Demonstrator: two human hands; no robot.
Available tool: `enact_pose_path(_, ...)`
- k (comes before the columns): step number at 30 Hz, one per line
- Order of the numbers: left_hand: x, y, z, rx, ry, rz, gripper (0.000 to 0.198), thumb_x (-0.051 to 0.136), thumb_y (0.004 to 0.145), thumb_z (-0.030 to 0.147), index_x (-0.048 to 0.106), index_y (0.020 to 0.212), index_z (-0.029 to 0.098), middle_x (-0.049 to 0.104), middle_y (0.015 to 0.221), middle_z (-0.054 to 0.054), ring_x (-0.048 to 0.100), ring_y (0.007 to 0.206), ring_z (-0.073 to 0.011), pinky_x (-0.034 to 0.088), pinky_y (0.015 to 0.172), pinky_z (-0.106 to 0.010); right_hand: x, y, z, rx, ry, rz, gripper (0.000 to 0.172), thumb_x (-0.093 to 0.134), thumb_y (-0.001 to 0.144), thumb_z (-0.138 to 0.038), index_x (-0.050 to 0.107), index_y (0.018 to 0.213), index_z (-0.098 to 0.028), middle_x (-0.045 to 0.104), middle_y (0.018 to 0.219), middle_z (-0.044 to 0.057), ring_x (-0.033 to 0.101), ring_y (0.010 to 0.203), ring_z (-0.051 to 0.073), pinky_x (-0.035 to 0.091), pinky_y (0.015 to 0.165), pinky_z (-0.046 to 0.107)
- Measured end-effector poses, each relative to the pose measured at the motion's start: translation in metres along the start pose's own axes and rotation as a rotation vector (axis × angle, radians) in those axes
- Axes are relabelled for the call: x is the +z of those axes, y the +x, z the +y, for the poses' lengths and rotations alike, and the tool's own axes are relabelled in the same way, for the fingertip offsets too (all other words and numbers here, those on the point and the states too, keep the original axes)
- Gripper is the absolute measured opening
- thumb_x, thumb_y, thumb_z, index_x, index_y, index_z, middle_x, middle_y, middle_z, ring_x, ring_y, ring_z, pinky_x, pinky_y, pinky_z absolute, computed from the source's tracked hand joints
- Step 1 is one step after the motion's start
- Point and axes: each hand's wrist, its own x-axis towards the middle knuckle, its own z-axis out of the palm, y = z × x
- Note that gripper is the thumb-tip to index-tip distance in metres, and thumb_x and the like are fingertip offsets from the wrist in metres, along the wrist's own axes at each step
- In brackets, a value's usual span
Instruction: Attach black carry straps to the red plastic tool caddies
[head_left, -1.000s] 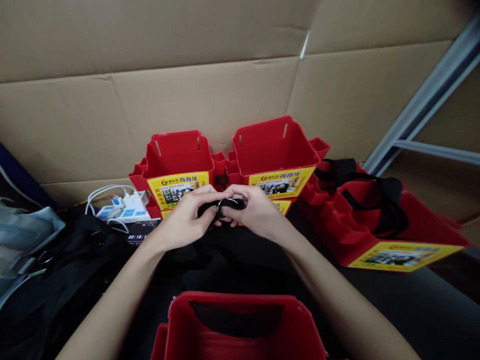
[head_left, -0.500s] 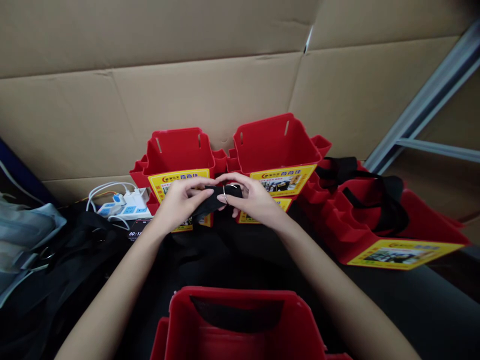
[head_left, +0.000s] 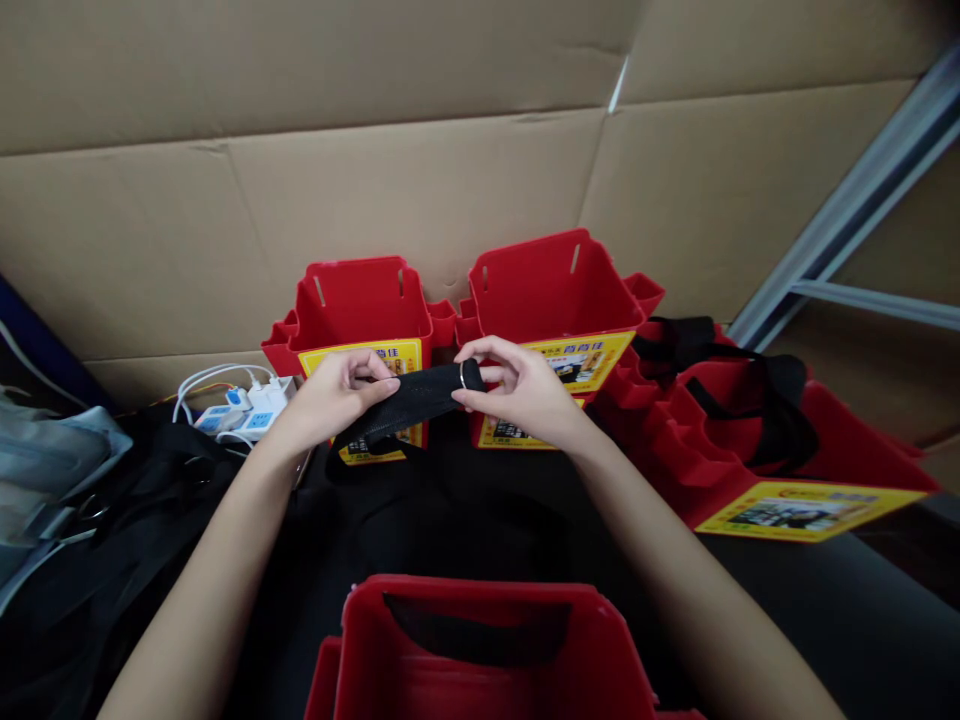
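Observation:
A black webbing strap (head_left: 424,393) is stretched between my two hands above the dark work surface. My left hand (head_left: 341,395) pinches it between thumb and fingers, and a loose part hangs below. At the strap's right end, my right hand (head_left: 517,385) grips a metal ring (head_left: 462,376) through which the strap passes. Close to me stands a red plastic bin (head_left: 480,690) with a black strap (head_left: 480,630) across its inner far wall. Behind my hands are a red bin (head_left: 360,300) on the left and another red bin (head_left: 551,285) on the right, both with yellow labels.
More red bins (head_left: 847,430) with black straps lie at the right, near a metal frame (head_left: 847,220). At the left are a white power strip (head_left: 262,410), black straps (head_left: 142,510) and a pale plastic bag (head_left: 52,450). A cardboard wall (head_left: 405,190) closes off the back.
My hands have moved apart, and a longer flat length of strap now shows between them. The ring has shifted slightly right with my right hand. The bins stay put.

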Motion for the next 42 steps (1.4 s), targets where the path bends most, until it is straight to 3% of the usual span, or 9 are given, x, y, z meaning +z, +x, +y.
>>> enact_pose_path(3, -0.004, 0.001, -0.003, -0.029, 0.072, 0.015, 0.018, 0.062, 0.071, 0.028, 0.051, 0.067, 0.014, 0.055, 0.063, 0.001, 0.051, 0.053, -0.009, 0.039, 0.049, -0.019, -0.003, 0.002, 0.003, -0.014, -0.06, 0.01, 0.029, 0.065, 0.068, -0.021, 0.047, 0.091, -0.018, 0.052, 0.083, -0.001, 0.06, 0.074, 0.011, 0.049, 0.058, 0.019)
enact_pose_path(8, -0.007, 0.002, -0.006, 0.022, 0.255, 0.053, 0.015, 0.058, 0.073, 0.027, 0.051, 0.068, 0.015, 0.055, 0.067, 0.0, 0.052, 0.058, -0.0108, 0.039, 0.055, -0.022, -0.003, 0.003, 0.007, -0.081, -0.184, 0.065, 0.027, 0.063, 0.069, -0.02, 0.047, 0.091, -0.018, 0.051, 0.091, 0.001, 0.056, 0.073, 0.009, 0.047, 0.061, 0.02)
enact_pose_path(11, -0.006, 0.001, -0.004, 0.069, 0.217, -0.041, 0.015, 0.058, 0.074, 0.028, 0.052, 0.075, 0.015, 0.055, 0.073, 0.0, 0.053, 0.064, -0.0112, 0.041, 0.058, -0.022, -0.002, 0.002, 0.007, -0.147, -0.213, 0.056, 0.026, 0.062, 0.071, -0.019, 0.048, 0.093, -0.018, 0.05, 0.097, 0.002, 0.055, 0.075, 0.009, 0.047, 0.065, 0.021)
enact_pose_path(15, 0.003, -0.001, 0.0, 0.057, 0.055, -0.167, 0.026, 0.061, 0.074, 0.037, 0.054, 0.088, 0.016, 0.058, 0.08, -0.001, 0.056, 0.073, -0.0129, 0.045, 0.064, -0.024, 0.003, -0.001, 0.002, -0.133, -0.231, -0.063, 0.024, 0.059, 0.076, -0.023, 0.048, 0.097, -0.018, 0.052, 0.088, 0.0, 0.053, 0.068, 0.008, 0.044, 0.058, 0.02)
enact_pose_path(18, 0.009, -0.001, 0.001, 0.059, 0.025, -0.266, 0.026, 0.061, 0.073, 0.039, 0.06, 0.086, 0.016, 0.061, 0.078, -0.001, 0.057, 0.071, -0.0137, 0.044, 0.063, -0.024, 0.005, -0.004, -0.004, -0.174, -0.263, -0.1, 0.025, 0.06, 0.076, -0.027, 0.05, 0.097, -0.018, 0.055, 0.091, 0.002, 0.054, 0.079, 0.012, 0.045, 0.07, 0.024)
enact_pose_path(22, 0.007, 0.0, 0.002, 0.119, 0.07, -0.186, 0.022, 0.062, 0.072, 0.038, 0.064, 0.078, 0.017, 0.063, 0.078, -0.001, 0.057, 0.074, -0.0138, 0.044, 0.068, -0.024, 0.001, -0.006, -0.011, -0.191, -0.305, -0.117, 0.023, 0.058, 0.079, -0.032, 0.054, 0.096, -0.018, 0.057, 0.095, 0.004, 0.053, 0.09, 0.015, 0.041, 0.084, 0.028)
enact_pose_path(28, -0.005, 0.001, 0.0, 0.155, 0.055, -0.083, 0.021, 0.065, 0.071, 0.036, 0.06, 0.076, 0.017, 0.061, 0.078, 0.0, 0.056, 0.073, -0.0124, 0.044, 0.068, -0.022, -0.008, -0.004, -0.007, -0.019, -0.212, -0.163, 0.026, 0.053, 0.082, -0.037, 0.057, 0.097, -0.016, 0.052, 0.071, -0.001, 0.049, 0.066, 0.01, 0.04, 0.062, 0.022)
enact_pose_path(35, -0.009, 0.003, -0.005, 0.114, 0.092, -0.026, 0.024, 0.07, 0.065, 0.035, 0.057, 0.07, 0.016, 0.058, 0.071, 0.002, 0.052, 0.066, -0.0101, 0.042, 0.061, -0.02, -0.023, -0.004, -0.005, 0.007, -0.044, -0.196, 0.029, 0.057, 0.08, -0.031, 0.052, 0.105, -0.018, 0.042, 0.068, -0.005, 0.042, 0.06, 0.007, 0.036, 0.057, 0.018)
enact_pose_path(42, -0.012, 0.003, -0.005, 0.114, 0.098, -0.04, 0.022, 0.065, 0.069, 0.035, 0.058, 0.077, 0.016, 0.059, 0.075, -0.001, 0.054, 0.07, -0.0125, 0.043, 0.064, -0.022, -0.037, -0.007, -0.01, 0.103, -0.163, -0.287, 0.034, 0.056, 0.08, -0.033, 0.054, 0.11, -0.018, 0.057, 0.082, 0.0, 0.053, 0.074, 0.011, 0.043, 0.067, 0.023)
